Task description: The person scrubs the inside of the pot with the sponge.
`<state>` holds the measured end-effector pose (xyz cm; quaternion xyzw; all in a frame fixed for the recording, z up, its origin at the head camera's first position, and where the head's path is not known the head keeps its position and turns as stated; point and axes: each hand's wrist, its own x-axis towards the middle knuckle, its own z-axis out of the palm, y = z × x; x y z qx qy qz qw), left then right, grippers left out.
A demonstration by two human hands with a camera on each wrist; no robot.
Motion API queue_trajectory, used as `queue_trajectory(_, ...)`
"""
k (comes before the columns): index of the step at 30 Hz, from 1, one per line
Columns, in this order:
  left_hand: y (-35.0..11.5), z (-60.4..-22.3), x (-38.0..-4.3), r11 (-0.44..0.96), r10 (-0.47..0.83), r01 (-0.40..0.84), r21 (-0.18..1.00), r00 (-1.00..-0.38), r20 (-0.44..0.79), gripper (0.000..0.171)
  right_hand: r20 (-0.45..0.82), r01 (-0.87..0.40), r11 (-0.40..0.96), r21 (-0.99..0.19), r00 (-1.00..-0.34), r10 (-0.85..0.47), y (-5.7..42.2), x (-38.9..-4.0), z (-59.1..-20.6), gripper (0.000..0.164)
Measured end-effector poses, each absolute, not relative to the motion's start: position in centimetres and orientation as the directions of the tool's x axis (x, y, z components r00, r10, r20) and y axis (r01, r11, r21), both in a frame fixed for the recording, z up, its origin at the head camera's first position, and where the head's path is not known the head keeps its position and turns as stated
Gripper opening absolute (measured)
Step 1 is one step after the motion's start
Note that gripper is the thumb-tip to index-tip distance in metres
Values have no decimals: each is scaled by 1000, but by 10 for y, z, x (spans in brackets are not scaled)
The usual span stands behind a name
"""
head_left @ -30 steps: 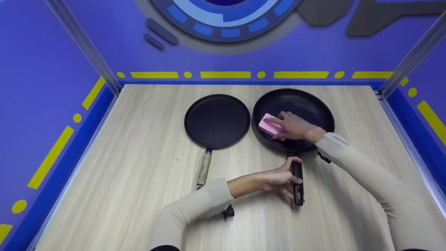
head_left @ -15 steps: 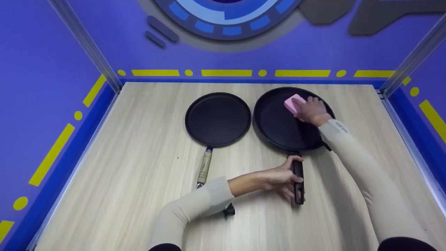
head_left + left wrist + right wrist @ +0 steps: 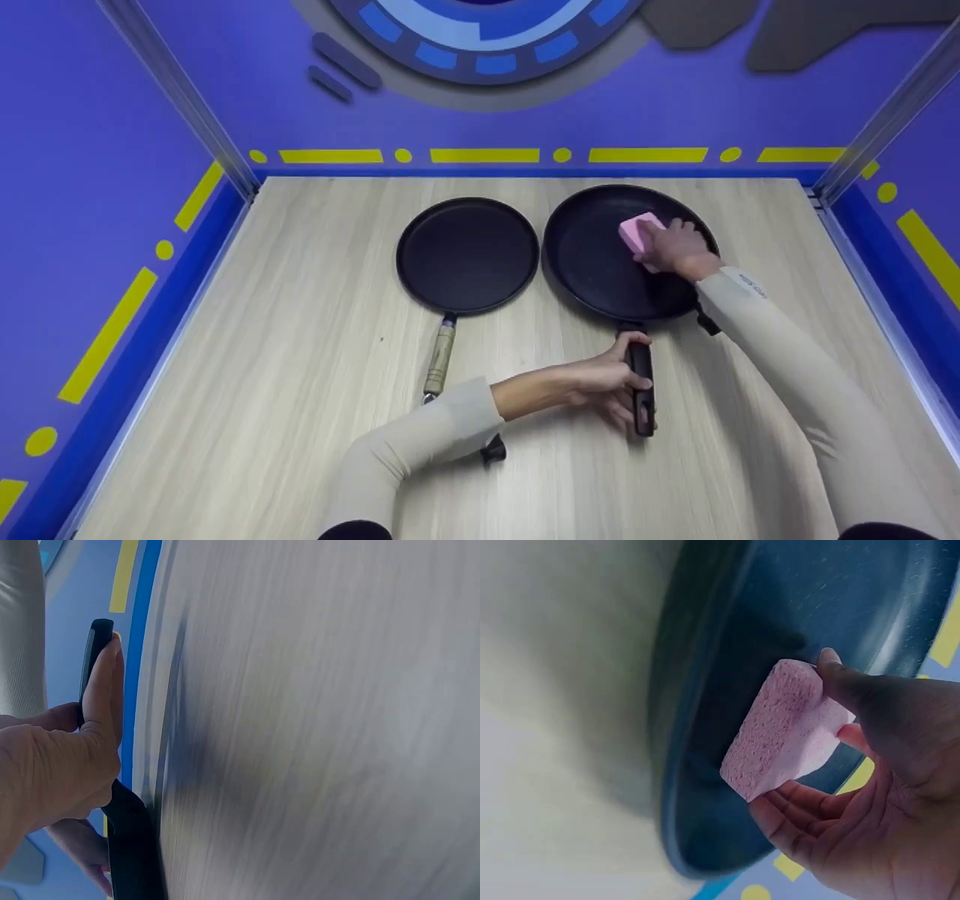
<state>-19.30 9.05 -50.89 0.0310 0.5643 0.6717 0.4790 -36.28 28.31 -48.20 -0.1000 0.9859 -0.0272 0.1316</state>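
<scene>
A pink sponge (image 3: 639, 232) is gripped in my right hand (image 3: 675, 247) over the inside of a deep black frying pan (image 3: 592, 262). In the right wrist view, thumb and fingers pinch the sponge (image 3: 780, 731) by its sides, close to the pan's dark surface (image 3: 825, 607). My left hand (image 3: 604, 382) holds the pan's black handle (image 3: 643, 386) from the left. The left wrist view shows the thumb and fingers of that hand (image 3: 67, 765) around the handle (image 3: 133, 840).
Left of the frying pan lies a flat black crepe pan (image 3: 469, 255) with a wooden handle (image 3: 440, 358). A small black knob (image 3: 493, 452) shows beside the left sleeve. Blue panels (image 3: 480, 135) enclose the wooden table (image 3: 300, 315) at the back and sides.
My right hand has carried the sponge from the pan's left side up to its upper right, then slightly lower and further right. The left hand keeps its hold on the handle.
</scene>
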Motion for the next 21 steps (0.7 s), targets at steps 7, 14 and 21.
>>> queue_trajectory(7,90,-509,-194,84,685,-621,779,-533,-498,59,-189,-405,908,-108,-888,-419,232,-332,-486,75)
queue_trajectory(14,90,-506,-194,84,680,-607,790,-545,-491,59,-154,-458,879,-134,-866,-475,223,-329,-484,73)
queue_trajectory(21,94,-507,-192,89,676,-609,788,-544,-497,60,-207,-287,946,-151,-927,-314,271,-361,-479,70)
